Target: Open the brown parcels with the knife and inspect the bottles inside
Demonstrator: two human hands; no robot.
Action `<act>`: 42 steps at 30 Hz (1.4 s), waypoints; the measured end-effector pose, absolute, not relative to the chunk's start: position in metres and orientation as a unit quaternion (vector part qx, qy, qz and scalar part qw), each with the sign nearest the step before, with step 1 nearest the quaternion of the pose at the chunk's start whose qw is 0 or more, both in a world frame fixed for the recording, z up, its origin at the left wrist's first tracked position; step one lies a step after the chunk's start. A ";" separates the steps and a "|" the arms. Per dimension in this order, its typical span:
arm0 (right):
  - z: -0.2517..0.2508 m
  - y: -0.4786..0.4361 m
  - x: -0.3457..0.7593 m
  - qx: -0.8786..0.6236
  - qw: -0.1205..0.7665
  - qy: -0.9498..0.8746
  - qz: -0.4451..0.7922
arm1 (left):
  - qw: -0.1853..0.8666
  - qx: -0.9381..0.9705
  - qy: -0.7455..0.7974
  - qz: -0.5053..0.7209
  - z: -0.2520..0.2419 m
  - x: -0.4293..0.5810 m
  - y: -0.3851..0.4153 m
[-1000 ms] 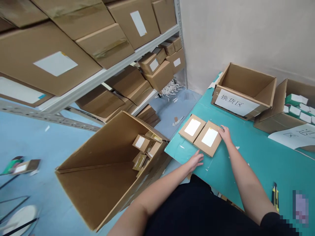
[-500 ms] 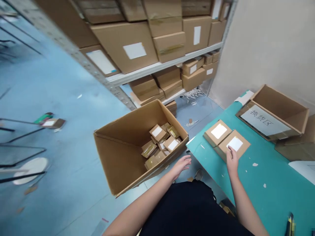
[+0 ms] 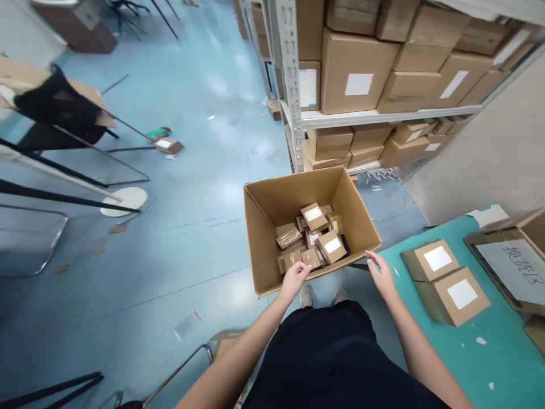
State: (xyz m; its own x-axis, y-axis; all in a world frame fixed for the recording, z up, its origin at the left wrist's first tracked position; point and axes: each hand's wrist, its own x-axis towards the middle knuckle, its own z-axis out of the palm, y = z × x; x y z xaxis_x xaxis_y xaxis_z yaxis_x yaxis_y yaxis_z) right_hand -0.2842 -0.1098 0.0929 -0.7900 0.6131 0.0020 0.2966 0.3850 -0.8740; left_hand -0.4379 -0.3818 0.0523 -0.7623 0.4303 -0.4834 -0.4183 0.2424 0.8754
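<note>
The left grip was at the front rim of an open cardboard box, its fingers loosely curled just over the small kraft cartons heaped inside. Whether it was closed on anything could not be told. The right grip was open, with its fingers raised and slightly spread just beside the box's front right corner, and it held nothing.

The box stood on the blue floor in front of the person's shoes, and most of the white-labelled cartons lay together in its middle. To the right, two labelled kraft mailers lay side by side and touching on a teal bench, near a cardboard box with a paper sign printed in Chinese. Beyond the open box, a metal shelving rack carried stacked brown cartons.
</note>
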 end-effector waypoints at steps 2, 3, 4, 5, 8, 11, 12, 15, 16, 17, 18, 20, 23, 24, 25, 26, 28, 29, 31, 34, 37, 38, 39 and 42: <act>0.089 -0.114 -0.305 -0.260 0.133 -0.822 0.489 | 0.321 -0.018 0.720 0.615 0.048 -0.446 -0.394; 0.085 -0.116 -0.315 -0.252 0.117 -0.824 0.493 | 0.310 -0.032 0.722 0.617 0.045 -0.449 -0.399; 0.082 -0.116 -0.324 -0.244 0.101 -0.826 0.498 | 0.301 -0.048 0.722 0.621 0.043 -0.452 -0.402; 0.078 -0.117 -0.334 -0.236 0.085 -0.827 0.503 | 0.291 -0.064 0.721 0.626 0.040 -0.454 -0.405; 0.063 -0.115 -0.362 -0.216 0.037 -0.827 0.518 | 0.268 -0.111 0.711 0.641 0.034 -0.461 -0.409; 0.049 -0.109 -0.390 -0.206 -0.019 -0.825 0.526 | 0.264 -0.149 0.714 0.631 0.028 -0.468 -0.407; 0.044 -0.106 -0.399 -0.204 -0.039 -0.825 0.526 | 0.266 -0.159 0.717 0.624 0.025 -0.470 -0.405; 0.029 -0.092 -0.423 -0.196 -0.097 -0.828 0.517 | 0.272 -0.183 0.731 0.598 0.018 -0.475 -0.396; 0.024 -0.086 -0.429 -0.193 -0.114 -0.830 0.510 | 0.274 -0.189 0.736 0.589 0.016 -0.477 -0.392; 0.019 -0.081 -0.435 -0.191 -0.132 -0.834 0.501 | 0.276 -0.194 0.741 0.580 0.013 -0.479 -0.388; 0.013 -0.075 -0.440 -0.189 -0.151 -0.837 0.490 | 0.279 -0.198 0.746 0.571 0.011 -0.480 -0.384; 0.001 -0.065 -0.448 -0.189 -0.192 -0.844 0.465 | 0.283 -0.204 0.756 0.554 0.006 -0.484 -0.375; -0.016 -0.054 -0.457 -0.200 -0.242 -0.845 0.433 | 0.290 -0.212 0.767 0.531 -0.001 -0.492 -0.365; -0.021 -0.051 -0.460 -0.206 -0.251 -0.843 0.428 | 0.294 -0.214 0.769 0.525 -0.004 -0.495 -0.362; -0.026 -0.049 -0.462 -0.212 -0.258 -0.842 0.424 | 0.301 -0.214 0.771 0.519 -0.008 -0.498 -0.360; -0.031 -0.048 -0.465 -0.217 -0.263 -0.840 0.422 | 0.308 -0.215 0.772 0.513 -0.012 -0.501 -0.358; -0.040 -0.047 -0.470 -0.227 -0.272 -0.836 0.420 | 0.322 -0.216 0.776 0.498 -0.022 -0.509 -0.354; -0.044 -0.047 -0.472 -0.232 -0.276 -0.834 0.419 | 0.330 -0.216 0.778 0.489 -0.028 -0.513 -0.353; -0.054 -0.048 -0.476 -0.242 -0.283 -0.829 0.418 | 0.342 -0.217 0.782 0.473 -0.042 -0.522 -0.350; -0.072 -0.052 -0.484 -0.260 -0.291 -0.821 0.417 | 0.352 -0.213 0.788 0.458 -0.065 -0.536 -0.346; -0.093 -0.056 -0.494 -0.282 -0.292 -0.815 0.414 | 0.358 -0.211 0.797 0.438 -0.088 -0.550 -0.342; -0.100 -0.057 -0.498 -0.289 -0.292 -0.813 0.413 | 0.362 -0.213 0.800 0.429 -0.096 -0.554 -0.341; -0.108 -0.058 -0.501 -0.296 -0.292 -0.811 0.412 | 0.365 -0.215 0.802 0.421 -0.105 -0.557 -0.340; -0.132 -0.060 -0.508 -0.315 -0.296 -0.804 0.410 | 0.376 -0.221 0.802 0.408 -0.129 -0.562 -0.339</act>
State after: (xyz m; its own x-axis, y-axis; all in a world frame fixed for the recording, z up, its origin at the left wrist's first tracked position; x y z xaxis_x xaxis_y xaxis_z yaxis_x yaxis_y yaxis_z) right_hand -0.5083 -0.0602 -0.1320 -0.6269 0.2636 -0.7332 0.7482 0.4662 -0.4721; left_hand -0.5624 -0.3386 -0.1295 -0.6198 -0.0480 -0.7833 -0.6609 0.5701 0.4881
